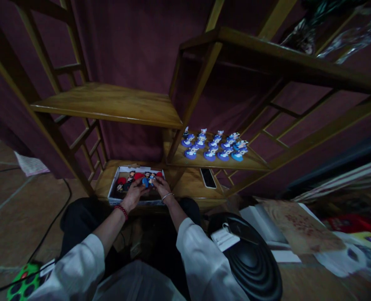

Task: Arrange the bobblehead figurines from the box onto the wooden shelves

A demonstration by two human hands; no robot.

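The person holds a small painted figurine with a blue lower part (145, 182) just above the shallow, open white cardboard box (111, 190), towards its right half. The left hand (134, 195) has its fingers drawn in narrow at the figurine's left side. The right hand (162, 187) meets it from the other side, its fingertips likewise close together. Whether this is one piece or two held side by side cannot be told.

Handling it well would call for a light two-sided grip low on the solid part, with no squeeze on the head or any thin painted detail. Working low over the box would shorten any fall, and the wrists are best kept clear of the box's near wall. Slow turns of the fingers should spare the neighbouring pieces a knock.

The figurine looks glossy and probably of hard plastic, bright blue below with dark and pale parts above; the face is too small to read. In the left half of the box lie dark-and-red figurines (130, 177). Up to the right of the box stand purple-and-white figurines on round bases (210, 153), and right of it lies a black-screened phone with a pale edge (208, 178).
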